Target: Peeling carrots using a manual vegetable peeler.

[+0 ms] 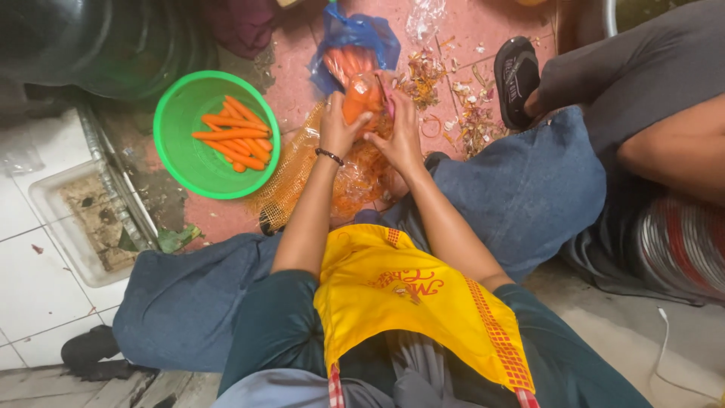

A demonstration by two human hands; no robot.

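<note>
- A green plastic basin [175,143] sits on the red floor [298,91] at the left, with peeled carrots [236,133] piled inside.
- A blue plastic bag [355,34] of unpeeled carrots lies at the far centre.
- An orange mesh sack [291,185] is spread under the hands.
- The left hand [341,128] has its fingers clamped round a carrot [359,98], held upright at centre.
- The right hand [399,140] touches the carrot's right side, fingers closed on a thin tool I cannot make out.
- Peelings [427,75] lie scattered far right.
</note>
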